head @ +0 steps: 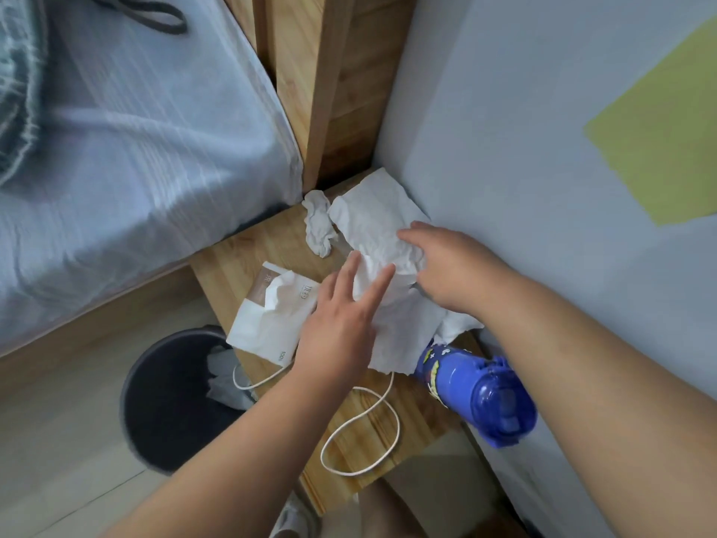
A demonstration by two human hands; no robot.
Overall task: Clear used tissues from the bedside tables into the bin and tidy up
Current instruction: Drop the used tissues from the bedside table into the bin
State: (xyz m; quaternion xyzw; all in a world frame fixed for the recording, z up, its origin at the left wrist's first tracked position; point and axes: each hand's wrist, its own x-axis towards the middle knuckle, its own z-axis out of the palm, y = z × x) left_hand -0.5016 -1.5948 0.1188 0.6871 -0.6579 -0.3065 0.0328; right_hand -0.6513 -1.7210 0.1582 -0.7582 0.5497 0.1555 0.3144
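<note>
A large crumpled white tissue (374, 227) lies spread over the back of the wooden bedside table (248, 252), against the wall. My right hand (446, 266) rests on its right side, fingers curled into the paper. My left hand (341, 324) lies flat on its lower left part, fingers apart. A smaller balled tissue (318, 223) sits just left of the big one, near the bed. A dark round bin (170, 401) stands on the floor left of the table, with white tissues inside.
A soft tissue pack (267, 316) lies on the table under my left wrist. A white cable (361, 429) loops across the table's front. A blue bottle (477, 394) lies at the right edge by the wall. The bed (135, 149) borders the left.
</note>
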